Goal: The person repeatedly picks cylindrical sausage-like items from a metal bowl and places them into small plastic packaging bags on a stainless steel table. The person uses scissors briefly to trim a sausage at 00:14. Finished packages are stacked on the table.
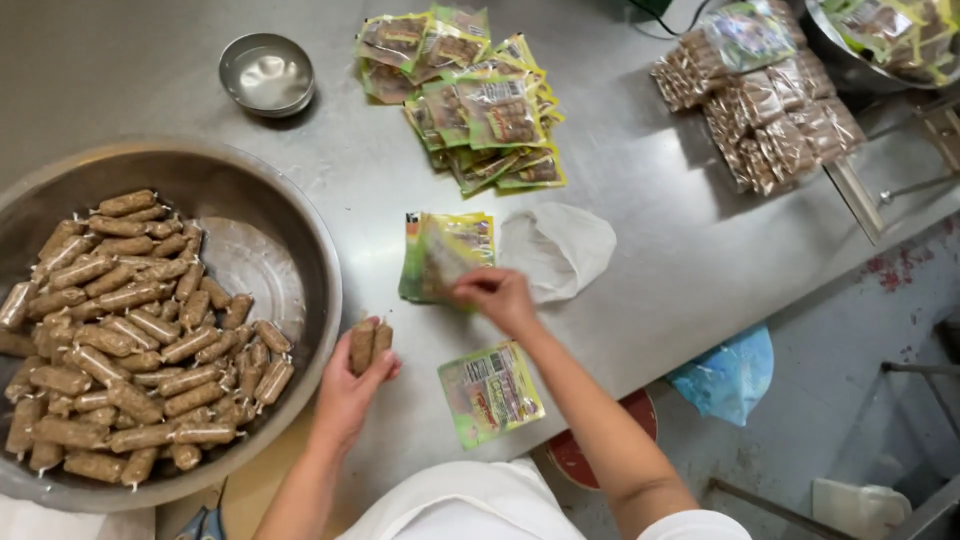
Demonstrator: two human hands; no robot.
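Note:
My left hand (pixel 350 385) holds two brown sausage-like rolls (pixel 368 343) upright, just beside the rim of the big metal basin (pixel 318 250). The basin holds several more wrapped brown rolls (pixel 130 330). My right hand (pixel 497 296) reaches onto a small stack of empty green-and-yellow pouches (pixel 440 250) and pinches the top one at its lower right corner. One more pouch (pixel 490 392) lies flat near the table's front edge, below my right forearm.
A white cloth (pixel 565 245) lies right of the stack. Filled pouches (pixel 480 100) are piled at the back centre, clear packs of rolls (pixel 770 110) at the back right. A small steel bowl (pixel 266 72) stands at the back left. A blue bag (pixel 730 375) lies on the floor.

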